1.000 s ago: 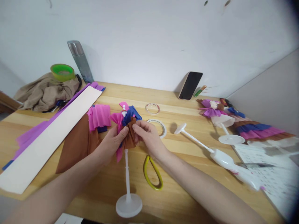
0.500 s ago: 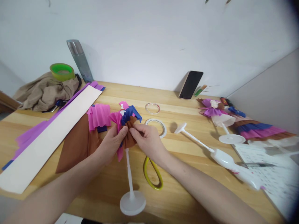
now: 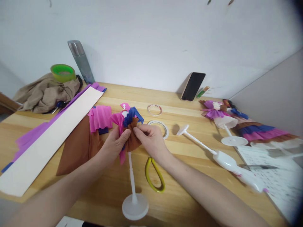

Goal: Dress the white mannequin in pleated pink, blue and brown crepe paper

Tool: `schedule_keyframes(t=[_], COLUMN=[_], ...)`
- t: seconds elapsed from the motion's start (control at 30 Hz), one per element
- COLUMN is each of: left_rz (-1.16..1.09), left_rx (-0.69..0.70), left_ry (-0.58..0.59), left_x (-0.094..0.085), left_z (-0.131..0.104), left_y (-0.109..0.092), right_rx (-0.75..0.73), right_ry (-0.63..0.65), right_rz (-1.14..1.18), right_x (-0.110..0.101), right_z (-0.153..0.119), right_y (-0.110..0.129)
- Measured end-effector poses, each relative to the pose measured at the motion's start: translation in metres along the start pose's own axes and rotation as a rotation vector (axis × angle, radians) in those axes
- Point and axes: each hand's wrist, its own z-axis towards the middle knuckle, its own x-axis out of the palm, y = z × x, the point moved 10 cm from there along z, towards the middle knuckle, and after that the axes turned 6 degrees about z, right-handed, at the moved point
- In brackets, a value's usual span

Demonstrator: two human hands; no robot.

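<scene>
Gathered brown crepe paper sits around the upper part of a white stand, beside blue ruffled paper and pink paper. My left hand is closed on the gathered paper from the left, its thumb on the brown part. From the right, my right hand pinches the brown paper between thumb and fingers. Further left lie a pink pleated piece and a flat brown sheet.
A long white board lies at left, near a bottle and green tape. Right of my hands are a tape roll, a yellow loop, a phone, a white figure on a stand and a decorated stand.
My right hand's fingertips have shifted slightly right and the brown paper between the hands is spread a little wider. The stand's base has moved slightly right. Both hands still grip the paper.
</scene>
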Motion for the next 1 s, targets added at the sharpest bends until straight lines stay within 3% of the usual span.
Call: schedule_keyframes(t=[0.17, 0.53, 0.7, 1.0], left_rz=[-0.022, -0.035, -0.092, -0.097], left_rx=[0.017, -0.042, -0.057, -0.089], left_ry=[0.036, -0.006, -0.004, 0.014], left_x=[0.003, 0.003, 0.002, 0.008], left_z=[0.001, 0.000, 0.001, 0.000], left_y=[0.002, 0.003, 0.006, 0.010], right_rx=[0.035, 0.077, 0.137, 0.037], right_ry=[0.010, 0.026, -0.064, -0.083], right_rz=[0.056, 0.052, 0.168, 0.129], right_x=[0.002, 0.003, -0.006, -0.011], right_z=[0.000, 0.001, 0.000, -0.006], right_y=[-0.007, -0.012, -0.018, -0.004])
